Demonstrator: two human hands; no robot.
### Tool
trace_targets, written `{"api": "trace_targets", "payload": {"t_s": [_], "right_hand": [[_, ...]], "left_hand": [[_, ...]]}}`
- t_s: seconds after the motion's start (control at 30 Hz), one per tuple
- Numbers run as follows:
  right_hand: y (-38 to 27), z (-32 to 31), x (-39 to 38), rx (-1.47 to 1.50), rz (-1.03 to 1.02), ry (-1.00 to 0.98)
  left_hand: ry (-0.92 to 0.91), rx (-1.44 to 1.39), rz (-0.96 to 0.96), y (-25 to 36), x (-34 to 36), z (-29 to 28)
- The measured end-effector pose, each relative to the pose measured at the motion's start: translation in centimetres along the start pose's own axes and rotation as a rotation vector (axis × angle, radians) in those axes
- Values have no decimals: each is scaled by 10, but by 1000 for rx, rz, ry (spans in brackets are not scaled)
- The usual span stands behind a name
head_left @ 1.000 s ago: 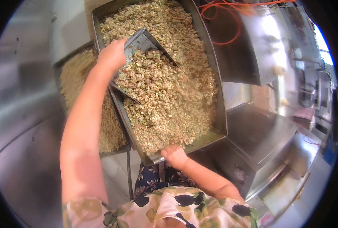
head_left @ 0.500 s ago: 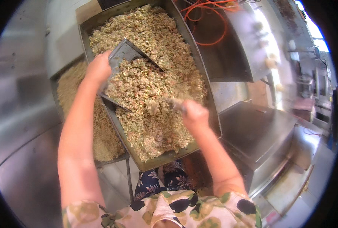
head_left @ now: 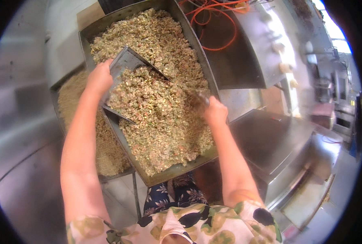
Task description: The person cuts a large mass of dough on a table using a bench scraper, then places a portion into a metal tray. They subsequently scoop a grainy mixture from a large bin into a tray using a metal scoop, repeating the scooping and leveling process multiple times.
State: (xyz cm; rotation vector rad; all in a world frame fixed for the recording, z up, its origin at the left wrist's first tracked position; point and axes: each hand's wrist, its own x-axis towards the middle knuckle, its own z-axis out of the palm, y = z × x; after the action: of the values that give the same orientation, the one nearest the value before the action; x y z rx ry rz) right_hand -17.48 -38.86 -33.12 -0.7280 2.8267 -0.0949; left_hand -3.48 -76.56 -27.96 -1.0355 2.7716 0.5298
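Observation:
A deep metal tray (head_left: pixel 160 175) full of a loose, crumbly grain-like mixture (head_left: pixel 156 36) with green and reddish bits lies in front of me. My left hand (head_left: pixel 100 77) is closed on the back edge of a flat metal scoop (head_left: pixel 125 60), which rests in the tray heaped with the mixture. On the tray's right side, my right hand (head_left: pixel 216 111) grips a short hand tool (head_left: pixel 203 100). Motion smears this tool and its working end is in the mixture, so its kind cannot be made out.
A second tray (head_left: pixel 107 156) of finer, paler crumbs sits lower at the left, partly beneath the first. Orange tubing (head_left: pixel 233 36) coils at the upper right. A metal-topped unit (head_left: pixel 270 134) stands right of the tray, and steel panels (head_left: pixel 22 134) line the left.
My right hand with the tool has moved right and slightly away from me, toward the tray's right wall. The scoop stays in my left hand, and the whole view has shifted slightly.

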Motion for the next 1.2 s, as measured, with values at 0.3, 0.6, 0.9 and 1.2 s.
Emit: {"api": "trace_targets", "payload": {"t_s": [0.3,0.6,0.9,1.2], "right_hand": [[18,19,-105,914,453,187],[58,122,-125,861,801,38],[26,102,-118,1306,1018,-101],[-18,114,-116,1384,901,-12]], "left_hand": [[-21,-30,-12,0,-2,-4],[-35,-61,15,3,14,-1],[-155,-188,11,-4,37,18],[-260,-305,-4,-8,46,32]]}}
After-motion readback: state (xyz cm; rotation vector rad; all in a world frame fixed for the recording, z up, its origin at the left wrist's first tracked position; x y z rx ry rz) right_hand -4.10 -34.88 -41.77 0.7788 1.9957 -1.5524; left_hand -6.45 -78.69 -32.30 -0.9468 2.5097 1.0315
